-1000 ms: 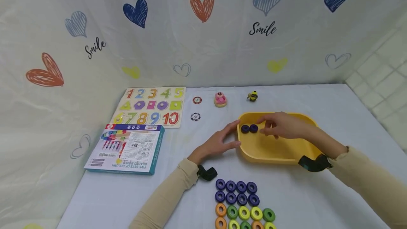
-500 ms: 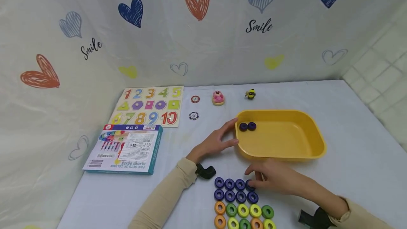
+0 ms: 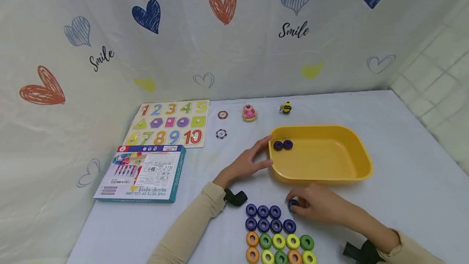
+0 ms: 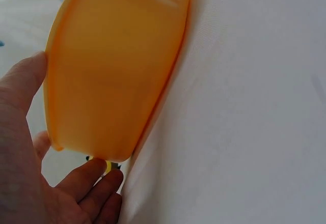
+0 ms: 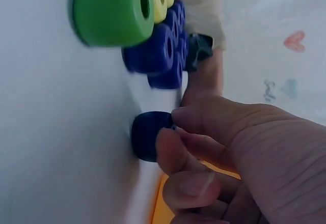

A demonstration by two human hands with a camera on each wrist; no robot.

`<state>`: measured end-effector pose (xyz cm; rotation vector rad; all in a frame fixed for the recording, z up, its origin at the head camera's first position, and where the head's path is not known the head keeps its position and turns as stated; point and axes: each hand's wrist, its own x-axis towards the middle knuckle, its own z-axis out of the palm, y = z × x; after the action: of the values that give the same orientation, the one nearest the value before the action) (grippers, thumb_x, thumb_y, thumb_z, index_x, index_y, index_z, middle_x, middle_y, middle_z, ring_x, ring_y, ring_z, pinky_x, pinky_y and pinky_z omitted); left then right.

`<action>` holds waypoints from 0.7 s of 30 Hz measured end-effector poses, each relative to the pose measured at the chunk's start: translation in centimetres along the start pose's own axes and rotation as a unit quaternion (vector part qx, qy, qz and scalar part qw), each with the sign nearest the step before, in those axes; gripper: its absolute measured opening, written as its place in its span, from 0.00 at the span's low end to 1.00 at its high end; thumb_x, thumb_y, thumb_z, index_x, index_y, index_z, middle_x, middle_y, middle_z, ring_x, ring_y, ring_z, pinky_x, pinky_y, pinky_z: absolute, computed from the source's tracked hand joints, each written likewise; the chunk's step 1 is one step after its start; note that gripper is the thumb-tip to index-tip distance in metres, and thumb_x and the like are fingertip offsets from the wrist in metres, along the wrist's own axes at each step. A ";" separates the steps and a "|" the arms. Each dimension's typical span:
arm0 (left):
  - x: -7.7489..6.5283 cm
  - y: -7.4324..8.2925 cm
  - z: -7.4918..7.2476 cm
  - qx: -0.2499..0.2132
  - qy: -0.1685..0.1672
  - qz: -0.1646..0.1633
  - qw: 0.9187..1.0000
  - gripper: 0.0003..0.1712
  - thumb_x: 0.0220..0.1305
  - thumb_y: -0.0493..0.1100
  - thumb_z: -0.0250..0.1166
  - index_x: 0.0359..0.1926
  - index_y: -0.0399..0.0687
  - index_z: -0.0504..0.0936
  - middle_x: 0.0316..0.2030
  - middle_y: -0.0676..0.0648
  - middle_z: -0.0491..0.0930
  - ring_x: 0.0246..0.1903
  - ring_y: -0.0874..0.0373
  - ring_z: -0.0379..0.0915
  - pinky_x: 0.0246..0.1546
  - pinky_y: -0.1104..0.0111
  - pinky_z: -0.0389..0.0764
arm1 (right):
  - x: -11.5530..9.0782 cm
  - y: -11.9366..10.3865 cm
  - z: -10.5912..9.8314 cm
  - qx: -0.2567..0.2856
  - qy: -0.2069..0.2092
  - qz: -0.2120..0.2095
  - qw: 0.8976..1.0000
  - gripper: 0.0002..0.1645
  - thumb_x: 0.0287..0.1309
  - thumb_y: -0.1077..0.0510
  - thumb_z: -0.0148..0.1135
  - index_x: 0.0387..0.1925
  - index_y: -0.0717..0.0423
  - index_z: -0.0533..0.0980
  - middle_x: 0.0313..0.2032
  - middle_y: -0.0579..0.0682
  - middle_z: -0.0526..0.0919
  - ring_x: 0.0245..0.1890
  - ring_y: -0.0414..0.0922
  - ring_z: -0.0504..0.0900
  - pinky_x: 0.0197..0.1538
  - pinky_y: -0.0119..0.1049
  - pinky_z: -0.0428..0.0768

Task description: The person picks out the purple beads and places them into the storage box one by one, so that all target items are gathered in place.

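I have the right hand (image 3: 318, 203) pinching a dark-blue ring (image 5: 146, 135) just off the yellow tray (image 3: 326, 162)'s near edge; the left hand (image 3: 246, 164), fingers spread, touches its left edge. Picking up, I judge; next calls for lifting it toward the two rings (image 3: 288, 145) in the far-left corner.

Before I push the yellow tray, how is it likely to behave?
The yellow tray is probably light and fairly stiff: its walls look thin and keep their shape. It should slide rather than tip, being wide and low. The two dark beads inside may shift, lying loose.
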<state>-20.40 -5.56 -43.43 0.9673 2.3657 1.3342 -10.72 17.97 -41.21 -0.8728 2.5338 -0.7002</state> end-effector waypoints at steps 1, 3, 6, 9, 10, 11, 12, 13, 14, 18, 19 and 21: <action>0.0 0.1 0.0 0.001 0.000 -0.002 1.000 0.40 0.62 0.52 0.56 0.70 0.57 0.46 0.67 0.52 0.52 0.64 0.65 0.47 0.64 0.65 0.51 | -0.2 0.3 -0.1 0.004 0.005 -0.001 1.000 0.11 0.52 0.50 0.62 0.39 0.44 0.78 0.18 0.32 0.70 0.18 0.30 0.67 0.22 0.25 0.67; -0.1 0.2 0.0 -0.001 0.000 -0.003 1.000 0.40 0.62 0.52 0.56 0.70 0.57 0.47 0.67 0.52 0.52 0.64 0.65 0.47 0.64 0.65 0.51 | -0.8 1.1 -0.3 0.025 0.010 -0.013 1.000 0.11 0.53 0.49 0.62 0.39 0.44 0.78 0.20 0.32 0.70 0.19 0.30 0.67 0.23 0.25 0.68; 0.0 -0.1 0.0 -0.003 -0.001 0.002 1.000 0.40 0.62 0.54 0.56 0.70 0.58 0.46 0.67 0.53 0.52 0.65 0.64 0.46 0.64 0.64 0.51 | -1.8 2.3 -0.5 0.112 -0.023 -0.030 0.993 0.13 0.56 0.49 0.58 0.43 0.46 0.77 0.18 0.35 0.71 0.16 0.31 0.68 0.20 0.26 0.70; 0.5 -1.5 0.5 0.001 0.003 0.008 1.000 0.41 0.61 0.57 0.56 0.70 0.62 0.45 0.67 0.57 0.51 0.64 0.66 0.46 0.64 0.64 0.51 | -2.9 3.5 -0.6 0.203 -0.070 -0.028 0.976 0.15 0.58 0.51 0.57 0.47 0.50 0.76 0.16 0.38 0.73 0.12 0.33 0.68 0.17 0.28 0.72; 0.6 -2.0 0.7 0.004 0.004 0.009 1.000 0.41 0.60 0.58 0.56 0.69 0.64 0.45 0.67 0.58 0.51 0.64 0.66 0.46 0.64 0.64 0.52 | -3.3 3.8 -0.6 0.229 -0.086 -0.023 0.969 0.16 0.58 0.53 0.57 0.48 0.51 0.76 0.16 0.40 0.73 0.10 0.33 0.69 0.16 0.29 0.72; 0.7 -2.5 0.8 0.007 0.006 0.008 1.000 0.42 0.60 0.60 0.55 0.69 0.66 0.45 0.67 0.60 0.51 0.64 0.66 0.46 0.64 0.64 0.52 | -3.6 4.1 -0.6 0.247 -0.096 -0.022 0.964 0.17 0.58 0.54 0.58 0.48 0.52 0.75 0.17 0.41 0.75 0.11 0.34 0.69 0.16 0.30 0.73; 0.9 -3.0 1.0 0.009 0.008 0.007 1.000 0.42 0.59 0.61 0.55 0.69 0.68 0.44 0.66 0.61 0.50 0.64 0.67 0.46 0.64 0.64 0.52 | -3.8 4.3 -0.6 0.258 -0.103 -0.022 0.960 0.17 0.57 0.54 0.58 0.49 0.52 0.75 0.19 0.42 0.76 0.11 0.35 0.70 0.16 0.30 0.73; 1.0 -3.5 1.2 0.011 0.010 0.005 1.000 0.42 0.59 0.62 0.55 0.69 0.70 0.44 0.66 0.63 0.50 0.64 0.68 0.45 0.64 0.64 0.52 | -4.1 4.5 -0.6 0.269 -0.109 -0.022 0.957 0.18 0.56 0.55 0.59 0.49 0.53 0.75 0.20 0.43 0.77 0.12 0.35 0.70 0.16 0.30 0.74; 1.0 -3.6 1.2 0.012 0.010 0.006 1.000 0.42 0.58 0.63 0.55 0.69 0.70 0.44 0.66 0.63 0.50 0.64 0.68 0.45 0.64 0.64 0.52 | -4.2 4.6 -0.5 0.278 -0.114 -0.024 0.953 0.18 0.55 0.56 0.60 0.49 0.54 0.75 0.22 0.44 0.77 0.12 0.36 0.70 0.16 0.31 0.74; 0.9 -3.7 1.2 0.006 0.011 0.007 1.000 0.43 0.57 0.65 0.55 0.68 0.71 0.44 0.66 0.65 0.50 0.64 0.69 0.46 0.64 0.64 0.52 | -4.5 4.6 -0.7 0.282 -0.111 -0.026 0.953 0.19 0.54 0.56 0.61 0.48 0.55 0.75 0.23 0.45 0.78 0.13 0.36 0.71 0.16 0.33 0.75; 0.9 -3.6 1.2 0.004 0.011 0.008 1.000 0.42 0.57 0.65 0.54 0.69 0.71 0.44 0.66 0.64 0.50 0.64 0.68 0.46 0.64 0.63 0.52 | -4.5 4.5 -1.0 0.279 -0.109 -0.023 0.954 0.19 0.54 0.56 0.61 0.48 0.55 0.75 0.23 0.45 0.78 0.13 0.36 0.72 0.16 0.33 0.75; 0.9 -3.5 1.2 0.003 0.009 0.007 1.000 0.42 0.57 0.65 0.54 0.69 0.71 0.44 0.66 0.64 0.50 0.64 0.69 0.46 0.64 0.63 0.52 | -4.5 4.2 -1.8 0.271 -0.105 -0.016 0.957 0.19 0.54 0.55 0.61 0.49 0.55 0.74 0.23 0.45 0.78 0.14 0.37 0.72 0.17 0.33 0.76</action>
<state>-21.93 -5.38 -46.93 0.9794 2.3821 1.3482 -10.25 24.35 -41.29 -0.7434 1.9901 -1.1692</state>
